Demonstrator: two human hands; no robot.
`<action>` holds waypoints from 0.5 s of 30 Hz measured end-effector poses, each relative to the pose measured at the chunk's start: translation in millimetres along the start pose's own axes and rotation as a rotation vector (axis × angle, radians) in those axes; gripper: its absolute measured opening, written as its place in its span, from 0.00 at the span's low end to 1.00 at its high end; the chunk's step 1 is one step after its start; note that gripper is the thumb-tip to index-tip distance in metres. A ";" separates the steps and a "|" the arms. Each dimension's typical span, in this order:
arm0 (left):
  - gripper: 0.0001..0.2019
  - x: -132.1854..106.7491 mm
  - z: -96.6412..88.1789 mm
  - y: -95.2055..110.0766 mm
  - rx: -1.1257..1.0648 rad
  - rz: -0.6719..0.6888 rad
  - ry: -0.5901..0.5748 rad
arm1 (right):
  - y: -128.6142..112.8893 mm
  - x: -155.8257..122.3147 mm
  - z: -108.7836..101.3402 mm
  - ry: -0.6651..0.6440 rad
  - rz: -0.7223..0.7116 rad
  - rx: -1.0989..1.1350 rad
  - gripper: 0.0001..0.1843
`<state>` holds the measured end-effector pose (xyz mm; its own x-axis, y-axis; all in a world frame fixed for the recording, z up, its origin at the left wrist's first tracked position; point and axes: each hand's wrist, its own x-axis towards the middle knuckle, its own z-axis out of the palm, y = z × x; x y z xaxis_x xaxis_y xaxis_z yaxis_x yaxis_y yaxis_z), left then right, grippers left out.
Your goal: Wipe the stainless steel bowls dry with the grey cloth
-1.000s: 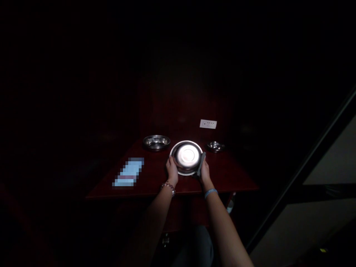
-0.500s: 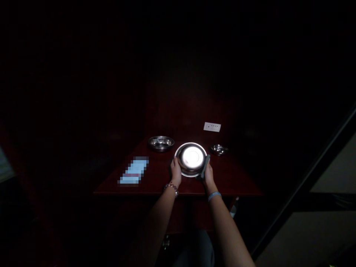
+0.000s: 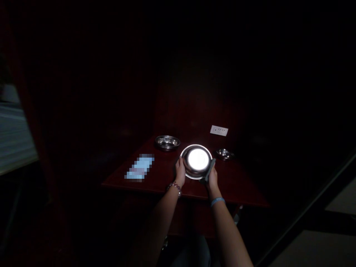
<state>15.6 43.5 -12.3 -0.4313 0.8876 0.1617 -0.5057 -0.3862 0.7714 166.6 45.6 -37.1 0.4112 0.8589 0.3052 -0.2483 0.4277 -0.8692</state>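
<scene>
Between my two hands is a shiny stainless steel bowl [image 3: 198,160], tilted over the table with its rounded underside apparently facing me. My left hand [image 3: 180,172] grips its left rim, fingers mostly hidden behind it. At the right rim, my right hand [image 3: 213,176] is closed on a dark grey-green cloth [image 3: 209,171], which is pressed between palm and bowl. Behind to the left stands another steel bowl [image 3: 167,143], open side up. A smaller steel bowl [image 3: 225,154] rests at the back right.
The dark red table [image 3: 164,178] has a blurred-out bluish rectangle [image 3: 139,167] on its left side. A white socket panel [image 3: 219,130] is on the back wall. Dark partitions flank the table. Some clear object [image 3: 237,216] shows below the front right edge.
My view has turned and tilted slightly, so the table sits a little further right. Both hands keep their hold on the bowl, which stays at nearly the same tilt.
</scene>
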 end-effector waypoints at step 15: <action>0.21 2.1 0.5 -1.8 0.103 0.028 -0.039 | -14.6 -10.2 8.1 0.144 0.060 0.002 0.34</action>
<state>16.0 46.1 -13.1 -0.4136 0.8869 0.2061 -0.4135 -0.3846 0.8253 159.0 32.8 -24.4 0.5173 0.8336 0.1935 -0.2780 0.3775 -0.8833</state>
